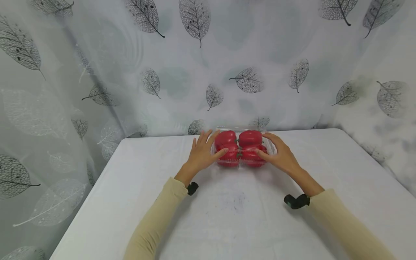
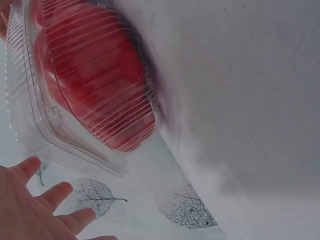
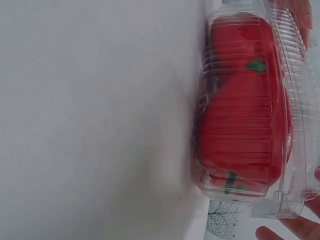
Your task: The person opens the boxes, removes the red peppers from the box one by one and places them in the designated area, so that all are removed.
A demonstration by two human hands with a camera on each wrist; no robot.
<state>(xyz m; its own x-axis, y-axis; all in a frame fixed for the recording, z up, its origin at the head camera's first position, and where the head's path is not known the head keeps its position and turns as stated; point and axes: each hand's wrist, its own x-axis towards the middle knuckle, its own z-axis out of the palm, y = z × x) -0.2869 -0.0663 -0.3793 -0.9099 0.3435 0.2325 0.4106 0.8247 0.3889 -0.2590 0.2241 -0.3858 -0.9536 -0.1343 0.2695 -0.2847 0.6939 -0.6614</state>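
A clear plastic clamshell container (image 1: 240, 159) sits near the table's far edge with several red bell peppers (image 1: 250, 138) inside. Green stems show through its ribbed wall in the right wrist view. My left hand (image 1: 202, 151) is at the container's left side, fingers spread and thumb reaching over the front. In the left wrist view those fingers are straight and stand apart from the container's corner. On the opposite side, my right hand (image 1: 282, 155) touches the container, thumb at the front and fingers extended along the far right corner. The lid lies over the peppers; whether it is latched, I cannot tell.
A white cloth covers the table (image 1: 227, 216), with faint purplish marks in front of the container. Behind and at the sides hangs a pale curtain (image 1: 182, 79) printed with grey leaves, close to the table's far edge. Both wrists wear small black cameras (image 1: 296, 201).
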